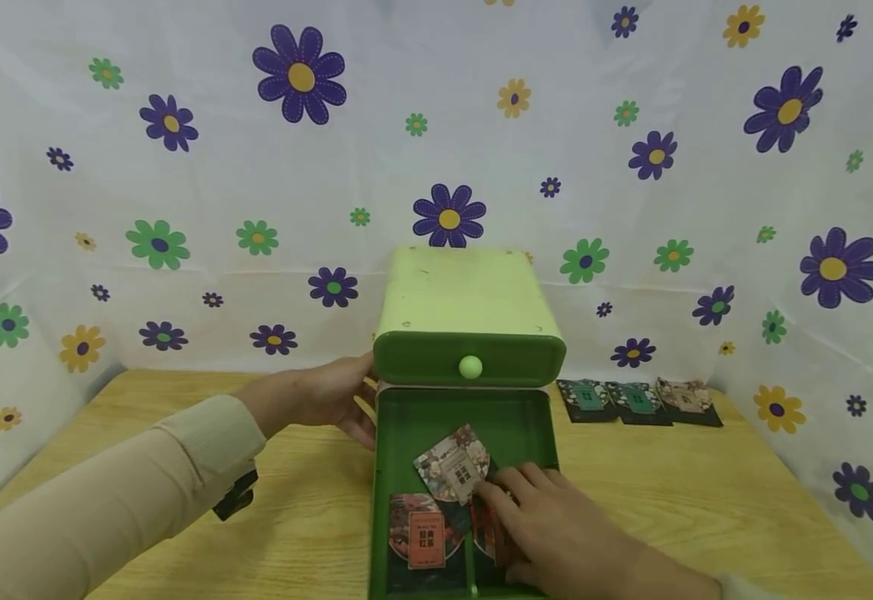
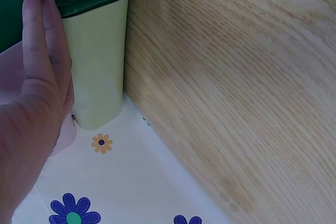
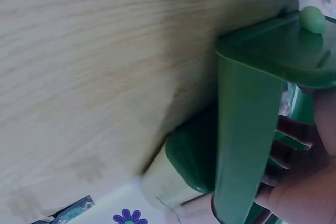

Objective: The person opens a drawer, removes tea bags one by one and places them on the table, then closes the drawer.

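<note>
A light green box (image 1: pixel 474 292) with a dark green front stands on the table, its lower drawer (image 1: pixel 466 408) pulled out. In the drawer lie a red-and-black tea packet (image 1: pixel 427 537), a second red one (image 1: pixel 484 527) partly hidden, and a pale floral tea packet (image 1: pixel 457 468) slanting over them. My right hand (image 1: pixel 556 525) reaches over the drawer's right wall, a fingertip at the floral packet's edge; I cannot tell whether it pinches a packet. Against the box's left side is my left hand (image 1: pixel 334 400), its fingers (image 2: pixel 38 40) straight in the left wrist view.
Three tea packets, two teal (image 1: pixel 588 400) and a pale one (image 1: pixel 687 400), lie in a row at the back right. The upper drawer's round knob (image 1: pixel 470 367) sticks out above the lower drawer. A flowered cloth (image 1: pixel 211 167) hangs behind the wooden table (image 1: pixel 301 517).
</note>
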The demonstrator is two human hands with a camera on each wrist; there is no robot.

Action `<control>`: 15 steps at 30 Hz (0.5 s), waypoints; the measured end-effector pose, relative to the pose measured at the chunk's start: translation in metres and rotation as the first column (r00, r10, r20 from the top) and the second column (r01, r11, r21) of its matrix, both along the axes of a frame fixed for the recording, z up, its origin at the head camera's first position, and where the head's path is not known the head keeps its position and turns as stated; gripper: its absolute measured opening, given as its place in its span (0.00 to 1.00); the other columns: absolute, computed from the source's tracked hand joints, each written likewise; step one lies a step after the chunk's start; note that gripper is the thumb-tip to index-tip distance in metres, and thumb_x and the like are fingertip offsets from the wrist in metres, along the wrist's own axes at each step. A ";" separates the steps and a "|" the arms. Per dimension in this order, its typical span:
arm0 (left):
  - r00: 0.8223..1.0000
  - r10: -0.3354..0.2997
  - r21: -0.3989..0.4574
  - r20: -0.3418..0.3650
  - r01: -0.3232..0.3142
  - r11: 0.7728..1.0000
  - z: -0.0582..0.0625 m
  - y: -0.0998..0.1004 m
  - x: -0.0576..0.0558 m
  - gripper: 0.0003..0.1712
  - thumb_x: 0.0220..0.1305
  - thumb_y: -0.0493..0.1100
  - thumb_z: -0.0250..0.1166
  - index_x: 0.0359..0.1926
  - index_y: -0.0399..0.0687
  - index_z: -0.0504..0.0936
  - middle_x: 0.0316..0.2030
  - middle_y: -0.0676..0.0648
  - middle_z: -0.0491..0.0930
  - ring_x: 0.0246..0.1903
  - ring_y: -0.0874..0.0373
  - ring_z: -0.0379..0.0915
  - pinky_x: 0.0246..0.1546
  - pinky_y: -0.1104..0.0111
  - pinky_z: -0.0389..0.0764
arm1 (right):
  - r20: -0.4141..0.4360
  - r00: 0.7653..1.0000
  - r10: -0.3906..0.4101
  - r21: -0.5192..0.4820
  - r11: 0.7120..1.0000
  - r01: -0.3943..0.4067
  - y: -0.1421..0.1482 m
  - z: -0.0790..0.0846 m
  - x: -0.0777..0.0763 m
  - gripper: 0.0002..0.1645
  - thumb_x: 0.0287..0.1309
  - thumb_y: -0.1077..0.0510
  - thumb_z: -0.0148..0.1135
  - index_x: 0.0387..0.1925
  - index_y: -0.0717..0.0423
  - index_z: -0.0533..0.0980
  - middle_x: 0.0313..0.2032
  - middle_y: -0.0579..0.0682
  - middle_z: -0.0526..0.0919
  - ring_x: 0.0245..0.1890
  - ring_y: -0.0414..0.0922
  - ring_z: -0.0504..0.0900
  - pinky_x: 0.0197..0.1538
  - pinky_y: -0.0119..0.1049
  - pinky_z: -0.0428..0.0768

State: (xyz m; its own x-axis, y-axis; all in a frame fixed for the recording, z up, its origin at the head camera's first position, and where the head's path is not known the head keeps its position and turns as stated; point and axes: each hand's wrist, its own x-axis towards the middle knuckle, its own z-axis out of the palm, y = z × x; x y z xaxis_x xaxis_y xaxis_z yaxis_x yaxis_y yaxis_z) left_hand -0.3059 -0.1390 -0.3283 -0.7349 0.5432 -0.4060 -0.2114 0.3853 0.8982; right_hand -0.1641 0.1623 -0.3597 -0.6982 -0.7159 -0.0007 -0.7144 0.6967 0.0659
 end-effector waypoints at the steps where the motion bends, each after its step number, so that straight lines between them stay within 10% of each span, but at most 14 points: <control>1: 1.000 0.003 -0.003 0.000 -0.003 1.000 0.000 0.000 0.000 0.47 0.72 0.75 0.33 0.65 0.37 0.64 0.51 0.32 0.76 0.38 0.39 0.85 0.43 0.48 0.86 | -0.013 1.000 0.004 0.009 1.000 -0.004 -0.001 -0.002 0.000 0.50 0.52 0.36 0.73 0.70 0.49 0.64 0.58 0.47 0.74 0.55 0.47 0.75 0.55 0.45 0.80; 15: 1.000 0.020 -0.016 -0.017 -0.021 1.000 0.003 0.002 0.004 0.48 0.72 0.75 0.34 0.65 0.37 0.65 0.51 0.32 0.76 0.38 0.40 0.85 0.43 0.50 0.86 | -0.122 0.992 0.036 0.007 0.999 -0.036 -0.012 -0.019 -0.006 0.51 0.53 0.31 0.69 0.72 0.48 0.64 0.59 0.48 0.71 0.54 0.44 0.72 0.54 0.45 0.80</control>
State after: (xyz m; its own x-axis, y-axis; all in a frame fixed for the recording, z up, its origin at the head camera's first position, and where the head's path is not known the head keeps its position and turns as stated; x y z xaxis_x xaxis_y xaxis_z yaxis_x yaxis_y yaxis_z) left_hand -0.3017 -0.1372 -0.3257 -0.7525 0.5214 -0.4025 -0.2045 0.3959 0.8952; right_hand -0.1701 0.1502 -0.3791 -0.6670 -0.7409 0.0790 -0.7256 0.6699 0.1573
